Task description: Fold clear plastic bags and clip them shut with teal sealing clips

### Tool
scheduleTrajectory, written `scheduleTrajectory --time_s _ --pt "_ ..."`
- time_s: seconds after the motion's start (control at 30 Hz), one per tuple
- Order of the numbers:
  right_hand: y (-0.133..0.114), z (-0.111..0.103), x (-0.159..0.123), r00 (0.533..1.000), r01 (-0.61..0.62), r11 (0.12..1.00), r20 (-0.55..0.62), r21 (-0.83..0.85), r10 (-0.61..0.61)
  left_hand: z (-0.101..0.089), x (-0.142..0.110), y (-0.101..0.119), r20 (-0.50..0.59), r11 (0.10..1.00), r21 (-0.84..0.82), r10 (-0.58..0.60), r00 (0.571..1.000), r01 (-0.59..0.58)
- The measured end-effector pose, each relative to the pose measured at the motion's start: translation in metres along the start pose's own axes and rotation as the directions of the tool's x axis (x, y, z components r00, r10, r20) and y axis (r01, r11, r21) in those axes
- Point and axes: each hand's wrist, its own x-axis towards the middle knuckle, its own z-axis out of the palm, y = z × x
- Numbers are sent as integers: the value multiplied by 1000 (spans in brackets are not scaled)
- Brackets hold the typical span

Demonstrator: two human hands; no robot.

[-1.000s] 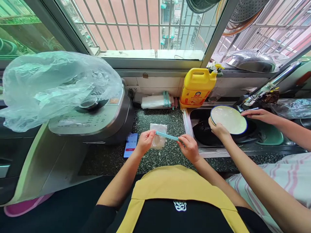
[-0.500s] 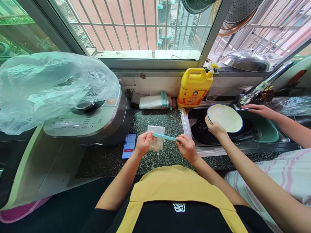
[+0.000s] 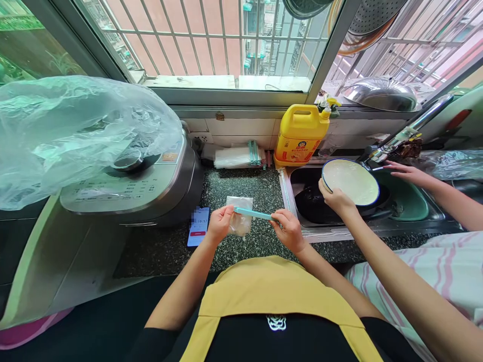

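Observation:
A long, light-blue bag sealing clip point(image 3: 254, 214) stretches between my two hands, tilted slightly down to the right. My left hand point(image 3: 221, 222) pinches its left end between thumb and fingers. At the other end, my right hand point(image 3: 288, 229) has its fingertips closed on the clip. A small clear plastic bag point(image 3: 240, 228) shows above and below the clip; whether the clip grips it or merely passes over it, I cannot tell. Just left of my left hand lies a phone point(image 3: 198, 227) with a running timer on its screen.
Right of me, another person's hand point(image 3: 339, 201) holds a blue-rimmed white plate point(image 3: 350, 182) over the sink point(image 3: 328, 235); their other hand is near the faucet point(image 3: 392, 146). A yellow jug point(image 3: 301, 138), bundled clips and bags point(image 3: 237, 157) stand behind. A plastic-covered cooker point(image 3: 158, 196) sits left.
My hands keep the same hold on the clip. The other person's far hand has lifted its fingers slightly by the faucet. The whole view has shifted a little.

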Motion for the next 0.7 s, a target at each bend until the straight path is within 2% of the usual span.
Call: scheduleTrajectory --time_s 0.37,0.53,0.7 --pt "-1 2 0 999 -38 996 21 76 37 -3 -2 9 -44 1000 24 -13 999 14" --pt "-1 1 0 998 -62 994 29 88 60 -3 -1 6 -60 999 16 -35 998 36" --pt "0 0 5 994 -110 979 16 171 109 -3 -1 5 -77 999 -17 -52 996 51"
